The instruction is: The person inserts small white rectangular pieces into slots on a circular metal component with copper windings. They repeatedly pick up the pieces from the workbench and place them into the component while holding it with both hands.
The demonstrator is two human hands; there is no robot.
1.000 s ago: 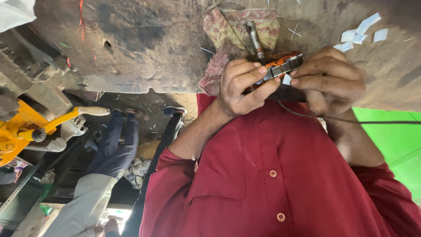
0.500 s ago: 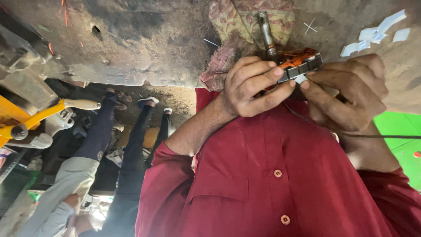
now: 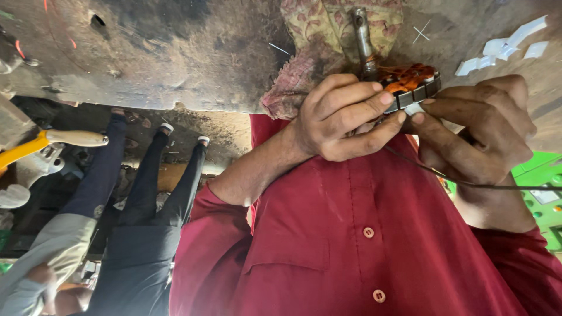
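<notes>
My left hand (image 3: 345,120) grips a small round motor core (image 3: 410,82) with orange copper windings and a grey slotted rim. My right hand (image 3: 480,129) closes on the same core from the right, its fingertips pinching a small white piece (image 3: 414,109) at the rim. A thin dark wire (image 3: 468,182) runs from under my hands to the right edge. Both hands are held in front of my red buttoned shirt (image 3: 363,246). Just beyond the core, a metal rod (image 3: 362,38) lies on a patterned cloth (image 3: 316,35).
The stained concrete floor (image 3: 193,52) lies beyond, with white paper scraps (image 3: 503,47) at the far right. A yellow tool with a pale handle (image 3: 58,140) is at the left. Two people's legs (image 3: 146,175) stand left of me. A green object (image 3: 538,181) is at the right.
My hands and the core have shifted right and up in the view. A person's legs came into view at the left, and the yellow tool slid toward the left edge.
</notes>
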